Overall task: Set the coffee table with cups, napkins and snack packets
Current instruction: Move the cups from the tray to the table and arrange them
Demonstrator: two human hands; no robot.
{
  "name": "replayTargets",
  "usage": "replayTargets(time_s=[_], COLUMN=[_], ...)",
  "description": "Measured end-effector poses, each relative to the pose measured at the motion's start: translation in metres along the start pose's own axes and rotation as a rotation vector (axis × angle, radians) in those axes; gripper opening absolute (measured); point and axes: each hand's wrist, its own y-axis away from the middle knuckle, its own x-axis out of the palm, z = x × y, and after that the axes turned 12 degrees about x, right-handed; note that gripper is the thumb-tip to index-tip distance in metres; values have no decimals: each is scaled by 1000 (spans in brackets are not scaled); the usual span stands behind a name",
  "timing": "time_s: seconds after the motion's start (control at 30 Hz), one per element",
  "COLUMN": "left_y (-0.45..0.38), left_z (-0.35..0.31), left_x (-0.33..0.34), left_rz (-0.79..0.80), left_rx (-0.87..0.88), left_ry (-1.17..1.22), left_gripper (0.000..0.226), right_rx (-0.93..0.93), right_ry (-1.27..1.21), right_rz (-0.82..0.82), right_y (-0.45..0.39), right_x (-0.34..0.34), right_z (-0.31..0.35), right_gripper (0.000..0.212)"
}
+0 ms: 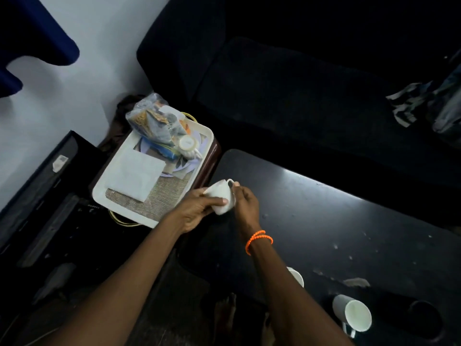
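Observation:
A small white cup [220,196] is held tilted above the left end of the black coffee table [324,221]. My left hand [194,211] grips its body, and my right hand [245,203] pinches its handle. Two more white cups stand on the table near me: one [353,314] at the lower right, and one [296,275] mostly hidden behind my right forearm. A white tray [104,193] to the left carries a folded white napkin [136,174], another white cup [187,143] and a clear bag of snack packets [154,118].
The tray rests on a small brown stand beside the table. A dark sofa [287,96] runs behind the table, with crumpled cloth [424,106] at its right end. A black unit [42,186] stands at the left by the wall. My bare feet show below.

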Motion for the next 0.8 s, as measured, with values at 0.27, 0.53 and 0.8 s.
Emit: replayTargets(time_s=[0.27,0.53,0.8], left_y=[14,18,7], left_z=[75,144,169], left_x=[103,156,185], left_rz=[136,200,240], left_rx=[334,432,452], left_ry=[-652,-897,-934], left_gripper=[66,76,69], right_rx=[115,289,322], right_ry=[12,-160,-172], right_rz=[-133,-128,-133], right_y=[1,-6,-24], right_x=[-127,-195,-220], right_z=[-26,-47,-62], right_gripper=[57,67,80])
